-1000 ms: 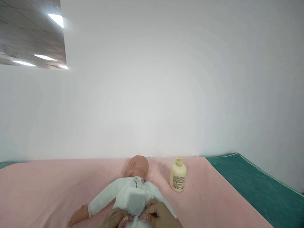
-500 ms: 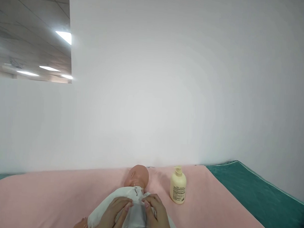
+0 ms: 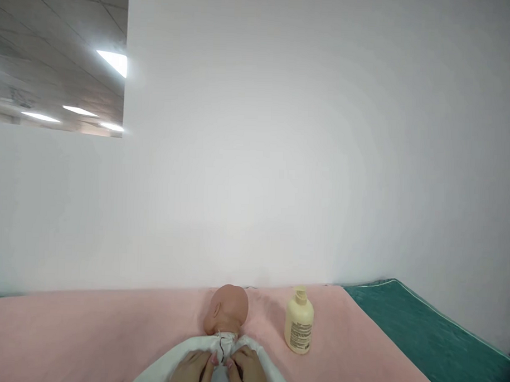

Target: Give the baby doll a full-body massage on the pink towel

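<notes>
A baby doll (image 3: 230,307) lies on the pink cover, its bald head toward the wall and one ear showing on the left. It wears a white garment (image 3: 161,359) with a dark, thin cord (image 3: 221,348) at the neck. My left hand (image 3: 191,370) has thumb and fingers closed on the cloth just left of the cord. On the right side, my right hand (image 3: 249,370) pinches the garment in the same way. Both hands are close together below the doll's neck; the lower body is out of view.
A pale yellow pump bottle (image 3: 299,323) stands upright to the right of the doll. The pink cover (image 3: 86,330) lies over a green surface (image 3: 434,325) that shows at the right. A white wall (image 3: 256,157) rises behind.
My hands have moved up the garment toward the doll's neck and sit closer together. The doll's head and the bottle appear slightly lower in view, as the camera has shifted.
</notes>
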`<state>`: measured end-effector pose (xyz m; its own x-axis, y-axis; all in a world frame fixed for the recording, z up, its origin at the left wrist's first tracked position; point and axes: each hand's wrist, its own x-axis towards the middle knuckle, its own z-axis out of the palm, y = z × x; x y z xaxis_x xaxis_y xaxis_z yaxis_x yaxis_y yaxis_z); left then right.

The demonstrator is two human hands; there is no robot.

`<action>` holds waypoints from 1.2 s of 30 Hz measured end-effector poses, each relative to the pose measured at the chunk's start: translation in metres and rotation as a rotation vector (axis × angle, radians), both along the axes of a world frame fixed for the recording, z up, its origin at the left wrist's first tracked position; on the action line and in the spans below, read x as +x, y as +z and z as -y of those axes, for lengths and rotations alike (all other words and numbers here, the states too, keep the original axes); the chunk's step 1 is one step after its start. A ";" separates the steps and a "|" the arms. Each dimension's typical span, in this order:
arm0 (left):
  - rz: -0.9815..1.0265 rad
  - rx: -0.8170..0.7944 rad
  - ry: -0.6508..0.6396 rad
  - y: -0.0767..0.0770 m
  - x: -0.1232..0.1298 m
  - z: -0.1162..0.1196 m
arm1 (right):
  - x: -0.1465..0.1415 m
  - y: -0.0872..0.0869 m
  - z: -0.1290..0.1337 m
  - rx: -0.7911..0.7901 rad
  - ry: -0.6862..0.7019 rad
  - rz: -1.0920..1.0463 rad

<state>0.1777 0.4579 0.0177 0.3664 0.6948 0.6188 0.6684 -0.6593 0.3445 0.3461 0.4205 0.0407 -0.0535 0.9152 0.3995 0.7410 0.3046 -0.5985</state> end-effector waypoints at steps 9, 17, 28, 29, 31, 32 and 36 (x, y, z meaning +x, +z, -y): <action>-0.030 0.468 -0.008 0.034 -0.004 0.015 | -0.014 0.016 0.007 0.123 -0.128 -0.097; -0.061 0.171 -0.034 0.031 -0.002 0.018 | -0.015 0.009 0.005 0.090 -0.121 -0.036; -0.090 0.348 0.042 0.020 -0.008 0.014 | -0.016 0.010 0.012 0.196 -0.095 -0.132; -0.110 0.387 0.064 0.017 -0.009 0.012 | -0.016 0.010 0.013 0.205 -0.092 -0.138; -0.157 0.406 0.085 0.011 -0.010 0.009 | -0.017 0.009 0.012 0.200 -0.088 -0.121; -0.173 0.393 0.084 0.010 -0.010 0.008 | -0.017 0.009 0.011 0.186 -0.088 -0.102; -0.179 0.333 0.052 0.013 -0.010 0.009 | -0.017 0.007 0.008 0.119 -0.094 -0.026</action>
